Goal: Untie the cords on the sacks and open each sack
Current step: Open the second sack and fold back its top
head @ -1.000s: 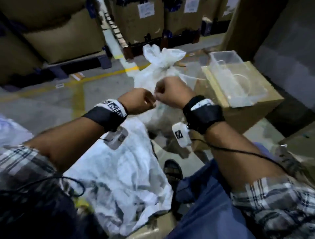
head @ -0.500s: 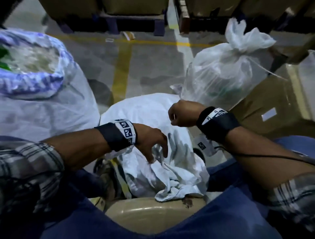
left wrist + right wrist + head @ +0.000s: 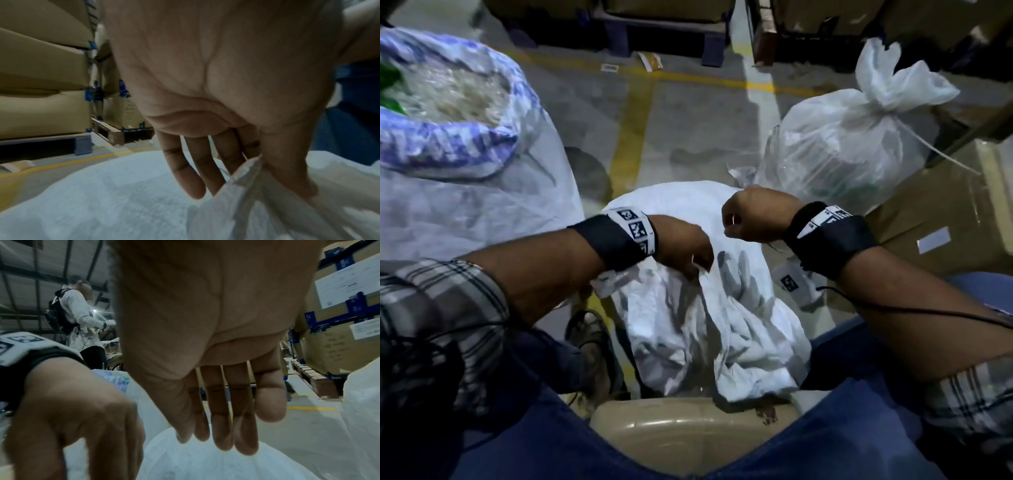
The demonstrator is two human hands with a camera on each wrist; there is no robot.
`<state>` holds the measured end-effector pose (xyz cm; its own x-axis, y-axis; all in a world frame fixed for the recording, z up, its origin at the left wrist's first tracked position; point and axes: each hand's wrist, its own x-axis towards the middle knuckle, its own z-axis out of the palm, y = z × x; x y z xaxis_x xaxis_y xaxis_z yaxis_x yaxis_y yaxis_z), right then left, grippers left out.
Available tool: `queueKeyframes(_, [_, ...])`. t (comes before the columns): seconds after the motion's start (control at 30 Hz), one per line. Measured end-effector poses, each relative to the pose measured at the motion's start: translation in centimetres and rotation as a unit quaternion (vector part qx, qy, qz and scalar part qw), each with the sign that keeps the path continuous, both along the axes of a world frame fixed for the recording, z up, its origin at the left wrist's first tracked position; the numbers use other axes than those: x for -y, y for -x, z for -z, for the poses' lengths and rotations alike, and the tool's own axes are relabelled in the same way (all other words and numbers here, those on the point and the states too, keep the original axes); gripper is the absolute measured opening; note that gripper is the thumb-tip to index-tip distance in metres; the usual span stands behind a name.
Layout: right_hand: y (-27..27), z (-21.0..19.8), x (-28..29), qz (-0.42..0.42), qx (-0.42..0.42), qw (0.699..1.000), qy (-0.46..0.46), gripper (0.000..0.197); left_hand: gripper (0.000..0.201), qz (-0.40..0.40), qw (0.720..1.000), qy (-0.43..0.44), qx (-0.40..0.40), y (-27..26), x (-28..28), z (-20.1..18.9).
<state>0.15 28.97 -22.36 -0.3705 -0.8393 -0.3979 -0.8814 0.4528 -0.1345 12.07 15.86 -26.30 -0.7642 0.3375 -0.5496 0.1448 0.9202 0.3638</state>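
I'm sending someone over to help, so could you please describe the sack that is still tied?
Look right of the yellow floor line, beside the cardboard box. The translucent white sack there has its neck cinched into a tuft, a cord trailing off; the others lie open or crumpled.

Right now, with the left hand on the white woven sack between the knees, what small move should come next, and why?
Probably lower the right hand to the fold that the left hand pinches on the white woven sack. The right hand hovers above it, holding nothing, and opening the mouth likely needs both. I see no cord there.
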Motion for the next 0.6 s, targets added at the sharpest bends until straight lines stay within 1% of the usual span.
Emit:
queueKeyframes(0.07, [0.6, -0.8, -0.2, 0.016, 0.009, 0.999, 0.035, 0.014, 0.028, -0.037, 0.998, -0.008, -0.047, 0.8, 1.8, -0.9])
queueKeyframes(0.13, [1.3, -1.6, -0.5, 0.036, 0.019, 0.997, 0.071, 0.017, 0.023, -0.093, 0.989, -0.010, -0.116, 1.5, 3.8, -1.8])
queueKeyframes(0.17, [1.6, -2.1, -0.6, 0.048, 0.025, 0.994, 0.091, 0.020, 0.023, -0.136, 0.978, -0.012, -0.156, 1.9, 4.8, -2.3])
queueKeyframes(0.2, [2.0, -2.4, -0.8, 0.062, 0.031, 0.991, 0.111, 0.023, 0.025, -0.189, 0.962, -0.011, -0.197, 2.3, 5.9, -2.6])
queueKeyframes(0.23, [2.3, -2.7, -0.9, 0.076, 0.037, 0.987, 0.133, 0.025, 0.026, -0.247, 0.939, -0.007, -0.239, 2.7, 7.0, -3.0])
queueKeyframes(0.27, [2.6, -3.0, -1.1, 0.087, 0.047, 0.982, 0.158, 0.027, 0.026, -0.306, 0.910, -0.001, -0.280, 3.1, 8.1, -3.5])
queueKeyframes(0.33, [2.9, -3.7, -1.2, 0.097, 0.091, 0.970, 0.205, 0.040, 0.020, -0.415, 0.839, -0.006, -0.353, 3.5, 10.1, -4.7])
queueKeyframes(0.4, [2.9, -4.5, -1.1, 0.097, 0.134, 0.950, 0.265, 0.051, 0.016, -0.488, 0.775, -0.029, -0.401, 3.7, 11.8, -6.3])
queueKeyframes(0.47, [3.0, -4.9, -0.5, 0.096, 0.161, 0.935, 0.302, 0.059, 0.026, -0.535, 0.724, -0.050, -0.432, 3.5, 13.2, -8.0])
queueKeyframes(0.5, [3.0, -5.0, -0.3, 0.089, 0.161, 0.937, 0.298, 0.065, 0.029, -0.548, 0.703, -0.062, -0.450, 3.4, 13.8, -8.8])
queueKeyframes(0.53, [3.0, -4.9, 0.0, 0.082, 0.148, 0.941, 0.292, 0.072, 0.030, -0.553, 0.686, -0.072, -0.468, 3.4, 14.1, -9.4])
queueKeyframes(0.57, [2.9, -4.7, 0.3, 0.077, 0.147, 0.939, 0.301, 0.078, 0.029, -0.557, 0.672, -0.074, -0.482, 3.4, 14.4, -10.0])
queueKeyframes(0.6, [2.8, -4.6, 0.8, 0.089, 0.173, 0.920, 0.340, 0.081, 0.028, -0.560, 0.658, -0.076, -0.497, 3.3, 14.7, -10.6])
